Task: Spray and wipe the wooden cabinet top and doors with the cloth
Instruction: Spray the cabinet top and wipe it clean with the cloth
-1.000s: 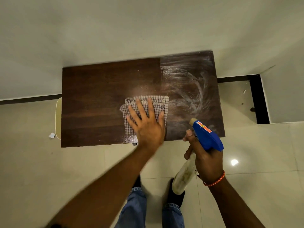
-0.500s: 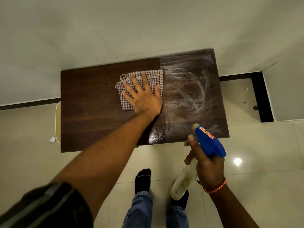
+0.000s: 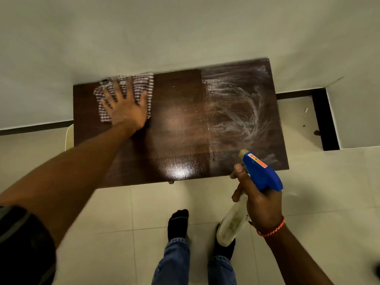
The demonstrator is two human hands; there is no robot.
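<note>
left hand [image 3: 125, 112]: flat on the cloth, palm down, fingers [image 3: 118, 89] spread wide and straight, pressing, not gripping; arm reaches in from lower left, dark sleeve at the shoulder
cloth [image 3: 141, 85]: checked, white and dark, folded flat, on the far left part of the cabinet top, far edge up against the wall; blurred
right hand [image 3: 261, 204]: held off the near right corner of the cabinet, over the floor, fingers curled closed round the neck of the spray bottle, index finger stretched along the trigger side
spray bottle [image 3: 259, 173]: blue spray head with an orange label, pale nozzle tip over the near right corner of the top; cloudy clear body hangs down below the hand, tilted toward the person
cabinet top [image 3: 181, 128]: dark brown wood, seen from above, back edge against the wall; left and middle part look clean and shiny with a light glare near the front edge; right part covered in white swirled smears
cabinet doors: not seen from this angle
bracelet [image 3: 271, 229]: orange braided band on the right wrist
floor [image 3: 102, 223]: pale tiles, dark skirting strip along the wall base
legs: blue jeans [image 3: 176, 262], black socks [image 3: 177, 223], standing just in front of the cabinet
wall [image 3: 185, 31]: plain pale, behind the cabinet
</note>
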